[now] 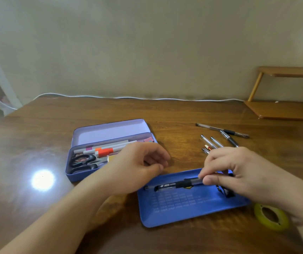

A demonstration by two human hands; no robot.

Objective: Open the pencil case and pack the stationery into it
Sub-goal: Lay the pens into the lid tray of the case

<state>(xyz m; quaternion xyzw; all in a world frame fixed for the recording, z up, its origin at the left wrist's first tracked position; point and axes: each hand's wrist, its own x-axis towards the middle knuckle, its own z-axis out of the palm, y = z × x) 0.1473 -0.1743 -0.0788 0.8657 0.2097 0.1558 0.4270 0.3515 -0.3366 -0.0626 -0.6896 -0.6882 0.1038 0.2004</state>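
A purple tin pencil case stands open at centre left, its lid tilted back. Inside lie white markers with orange caps, black scissors and pink sticky notes. A blue tray lies in front on the right. My right hand pinches a black pen that lies lengthwise on the tray's far side. My left hand hovers with curled fingers between case and tray, holding nothing that I can see. Several loose pens lie behind my right hand.
A yellow-green tape roll lies at the tray's right, under my right wrist. A wooden shelf stands at the back right. A white cable runs along the wall. A lamp glare shines on the brown table.
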